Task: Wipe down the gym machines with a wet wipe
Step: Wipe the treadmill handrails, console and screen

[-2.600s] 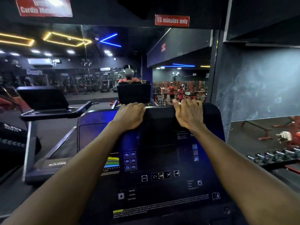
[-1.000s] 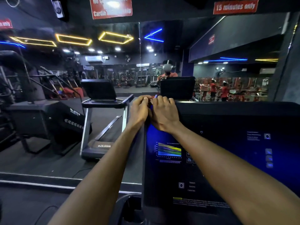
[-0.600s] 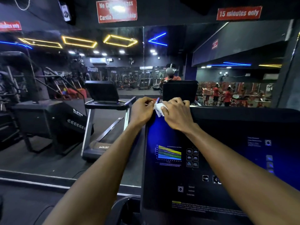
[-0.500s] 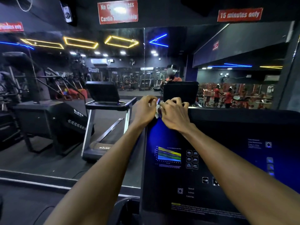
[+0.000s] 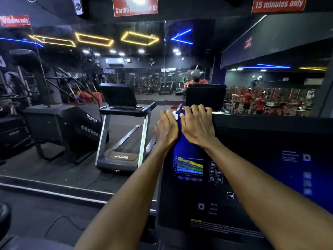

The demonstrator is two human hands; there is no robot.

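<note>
White wipe [image 5: 174,114] bunched between both hands; orientation unclear.

Open floor left of the console

The treadmill console [image 5: 252,168] fills the right; the mirror [image 5: 126,78] closes off the front beyond its top edge.

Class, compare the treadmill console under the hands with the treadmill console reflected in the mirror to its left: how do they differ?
The near console shows its lit face with a coloured chart; the mirrored console shows a plain dark back. Both hands rest on the near console's top corner; nothing touches the mirrored console. Both are dark, tilted panels.
</note>
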